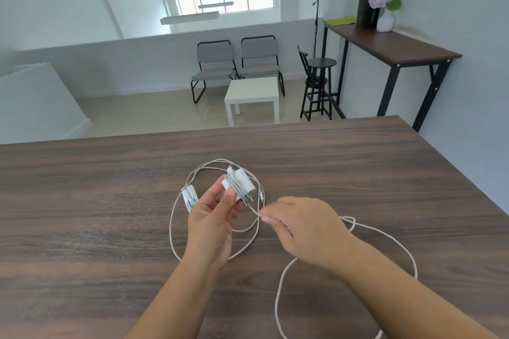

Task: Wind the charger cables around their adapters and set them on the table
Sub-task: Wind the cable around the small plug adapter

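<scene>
Worktop [110, 201]: dark wood grain, carrying all items; cable [396, 242]: pale, braided, looping across the worktop to the right and near edge, a few turns already round the adapter; left hand [212, 217]: raised above the worktop, fingers gripping the adapter; right hand [300, 228]: thumb and forefinger pinching the cable just beside the adapter; adapter [241, 183]: white, prongs pointing down-right, held off the worktop; second adapter [188, 199]: white, lying on the worktop left of the left hand, its cable looped around.

Bright daylight, edges bowed, perhaps slightly soft
</scene>
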